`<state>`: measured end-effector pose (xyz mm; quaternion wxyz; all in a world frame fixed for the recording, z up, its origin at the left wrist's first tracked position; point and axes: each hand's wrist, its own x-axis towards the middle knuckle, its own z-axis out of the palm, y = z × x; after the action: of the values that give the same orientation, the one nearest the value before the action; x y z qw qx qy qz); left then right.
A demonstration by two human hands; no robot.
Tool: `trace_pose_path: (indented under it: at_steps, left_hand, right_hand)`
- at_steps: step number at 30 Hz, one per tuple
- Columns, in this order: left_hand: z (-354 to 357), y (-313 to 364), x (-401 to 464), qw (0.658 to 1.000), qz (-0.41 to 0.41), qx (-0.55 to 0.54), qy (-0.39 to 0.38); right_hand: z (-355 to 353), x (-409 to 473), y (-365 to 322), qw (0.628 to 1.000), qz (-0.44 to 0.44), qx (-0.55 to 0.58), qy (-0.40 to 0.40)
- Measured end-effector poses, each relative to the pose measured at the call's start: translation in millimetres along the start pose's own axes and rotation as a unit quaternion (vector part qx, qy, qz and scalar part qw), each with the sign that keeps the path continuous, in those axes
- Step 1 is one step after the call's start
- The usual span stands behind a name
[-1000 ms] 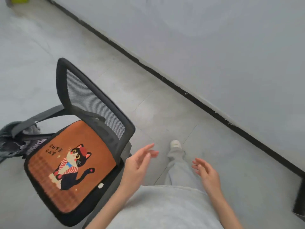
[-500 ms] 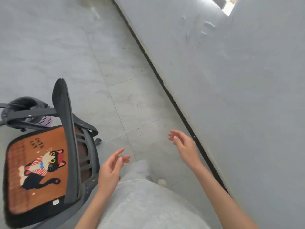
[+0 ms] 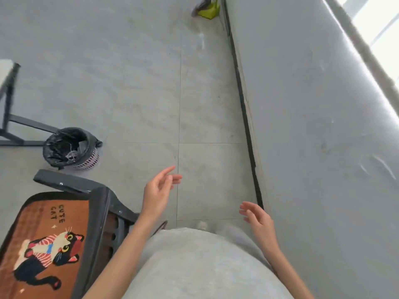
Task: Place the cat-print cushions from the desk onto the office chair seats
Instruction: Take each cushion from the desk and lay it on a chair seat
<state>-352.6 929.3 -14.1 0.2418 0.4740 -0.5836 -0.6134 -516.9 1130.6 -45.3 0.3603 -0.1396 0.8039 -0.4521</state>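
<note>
An orange cat-print cushion (image 3: 43, 240) with the words "CUTE CAT" lies flat on the seat of a black office chair (image 3: 101, 216) at the lower left. The chair's backrest is seen edge-on along the cushion's right side. My left hand (image 3: 158, 193) hovers just right of the backrest, fingers spread, holding nothing. My right hand (image 3: 258, 221) is open and empty near the wall's black baseboard. No desk top with other cushions shows in this view.
A waste bin (image 3: 71, 147) lined with a black bag stands on the floor beyond the chair. A black desk leg frame (image 3: 13, 124) sits at the far left. A grey wall (image 3: 313, 126) runs along the right. A green dustpan (image 3: 207, 9) rests far ahead.
My view has swung away from the chair toward the open floor along the wall. The chair and cushion have slid to the lower left of the frame. Both hands stay empty.
</note>
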Motion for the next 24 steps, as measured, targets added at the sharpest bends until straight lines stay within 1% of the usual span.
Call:
trace_pose_path:
  at_steps: [4,7,10,12,15,18,21,24]
  left_hand:
    - [3.0,50.5,97.7,0.999,0.038,0.006,0.034]
    - [-2.4,64.8,166.0,0.997,0.035,0.006,0.075]
    - [-11.6,63.2,225.1,0.992,0.006,0.004,0.125]
    - [-19.5,59.9,255.2,0.985,-0.029,-0.005,0.171]
    - [-30.3,60.0,285.5,0.962,-0.076,-0.041,0.259]
    - [-46.5,65.7,309.1,0.926,-0.114,-0.093,0.349]
    - [-63.9,68.8,339.4,0.883,-0.140,-0.127,0.429]
    - [-93.5,67.1,385.5,0.849,-0.147,-0.151,0.484]
  right_hand:
    - [1.3,83.5,-46.3,1.000,-0.007,-0.009,-0.024]
    - [17.4,168.7,-89.4,0.997,-0.029,-0.034,-0.058]
    - [52.1,255.7,-144.9,0.987,-0.050,-0.080,-0.133]
    - [85.4,309.6,-192.8,0.968,-0.075,-0.122,-0.204]
    - [144.6,378.5,-280.3,0.931,-0.128,-0.158,-0.304]
    - [212.7,430.9,-363.3,0.887,-0.185,-0.182,-0.383]
    - [285.3,473.5,-427.9,0.849,-0.239,-0.185,-0.434]
    - [355.7,510.4,-465.2,0.826,-0.264,-0.196,-0.457]
